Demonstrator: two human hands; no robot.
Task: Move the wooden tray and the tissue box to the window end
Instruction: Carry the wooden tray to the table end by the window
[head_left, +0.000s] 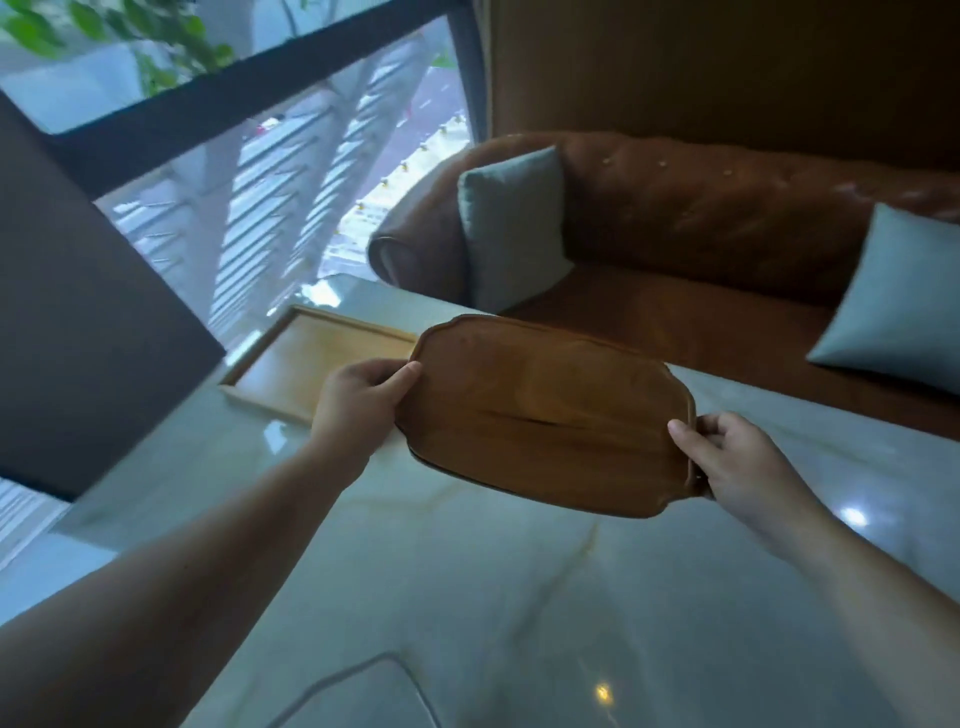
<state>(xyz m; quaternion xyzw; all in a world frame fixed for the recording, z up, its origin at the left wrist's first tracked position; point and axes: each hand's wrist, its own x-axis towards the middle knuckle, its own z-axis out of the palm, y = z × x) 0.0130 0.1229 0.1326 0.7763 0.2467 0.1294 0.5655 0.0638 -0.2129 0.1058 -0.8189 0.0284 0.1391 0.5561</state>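
Above the pale marble table (467, 597), I'm holding the dark wooden tray (545, 415) up in both hands, clear of the tabletop. It's showing as a broad oblong of warm brown wood with a scalloped, raised rim and a dark line running across its middle. My left hand (358, 400) is gripping the left end, thumb lying over the rim; my right hand (737, 462) is pinching the right end, thumb on top and fingers curling underneath. The tray is tilting a little, its near edge hanging lower.

Just beyond my left hand, a lighter rectangular tray (311, 364) is lying flat on the table at the end by the window (291, 171); the dark tray and my hand are covering its right part. Behind the table a brown leather sofa (701, 218) is carrying two grey-blue cushions (511, 223), the right one cut off by the frame edge. I'm seeing no tissue box, and the whole view is blurring slightly.
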